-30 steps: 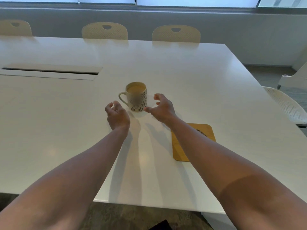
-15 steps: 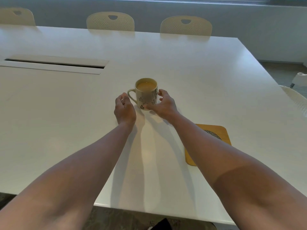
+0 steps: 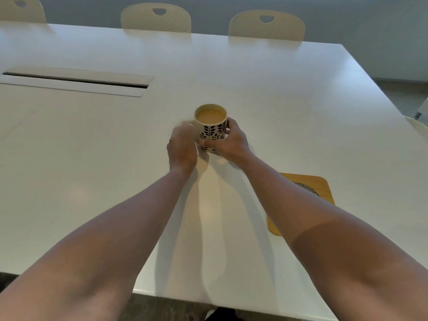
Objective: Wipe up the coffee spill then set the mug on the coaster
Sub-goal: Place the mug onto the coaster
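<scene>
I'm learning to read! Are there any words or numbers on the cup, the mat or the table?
None to read here.
The cream ceramic mug with milky coffee shows only dark leaf prints, no letters.
The orange wooden coaster has a woven pattern, no words.
The white table is plain.

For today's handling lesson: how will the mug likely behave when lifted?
The mug looks nearly full, so it is probably heavy and apt to slop if tilted. Its glazed wall may be slippery; the right hand wraps it. It looks rigid and breakable.
</scene>
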`<action>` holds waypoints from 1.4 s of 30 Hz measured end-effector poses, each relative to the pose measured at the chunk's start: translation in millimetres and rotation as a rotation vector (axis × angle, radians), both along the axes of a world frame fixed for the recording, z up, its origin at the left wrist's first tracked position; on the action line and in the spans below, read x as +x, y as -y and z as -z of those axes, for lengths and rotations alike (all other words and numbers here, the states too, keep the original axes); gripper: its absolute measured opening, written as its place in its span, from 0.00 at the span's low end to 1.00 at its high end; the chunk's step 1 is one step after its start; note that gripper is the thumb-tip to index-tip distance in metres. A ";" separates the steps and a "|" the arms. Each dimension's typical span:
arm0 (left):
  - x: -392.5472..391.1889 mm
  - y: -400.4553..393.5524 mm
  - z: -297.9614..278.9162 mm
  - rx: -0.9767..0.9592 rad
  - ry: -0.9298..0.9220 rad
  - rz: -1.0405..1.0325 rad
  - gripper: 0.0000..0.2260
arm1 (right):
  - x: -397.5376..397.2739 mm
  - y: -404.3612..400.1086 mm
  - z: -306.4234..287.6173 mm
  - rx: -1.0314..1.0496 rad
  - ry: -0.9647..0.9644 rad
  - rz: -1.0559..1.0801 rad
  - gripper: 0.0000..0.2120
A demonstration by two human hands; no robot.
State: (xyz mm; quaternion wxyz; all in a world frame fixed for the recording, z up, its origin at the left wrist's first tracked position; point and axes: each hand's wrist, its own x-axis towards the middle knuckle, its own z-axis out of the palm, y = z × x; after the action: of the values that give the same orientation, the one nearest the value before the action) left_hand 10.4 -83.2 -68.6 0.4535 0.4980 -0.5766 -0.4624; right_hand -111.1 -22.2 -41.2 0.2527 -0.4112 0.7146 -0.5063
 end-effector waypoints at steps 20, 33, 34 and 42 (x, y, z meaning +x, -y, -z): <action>-2.0 -2.4 -12.7 0.028 0.035 0.016 0.22 | 0.0 7.8 2.2 -0.014 -0.006 0.012 0.43; -2.8 -5.6 -18.3 0.052 -0.023 0.017 0.18 | -2.8 10.1 5.2 -0.022 -0.068 0.019 0.42; -2.7 -5.8 -18.5 0.052 -0.029 0.017 0.18 | -2.6 10.2 5.3 -0.025 -0.070 0.020 0.42; -1.6 -7.3 -21.2 0.048 -0.087 0.047 0.14 | -5.1 5.7 4.0 -0.019 -0.118 0.020 0.41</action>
State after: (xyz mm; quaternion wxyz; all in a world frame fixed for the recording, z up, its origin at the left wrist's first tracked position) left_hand 8.8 -75.9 -47.3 0.4551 0.4744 -0.5565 -0.5081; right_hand -116.3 -27.9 -45.2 0.2013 -0.4356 0.7274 -0.4905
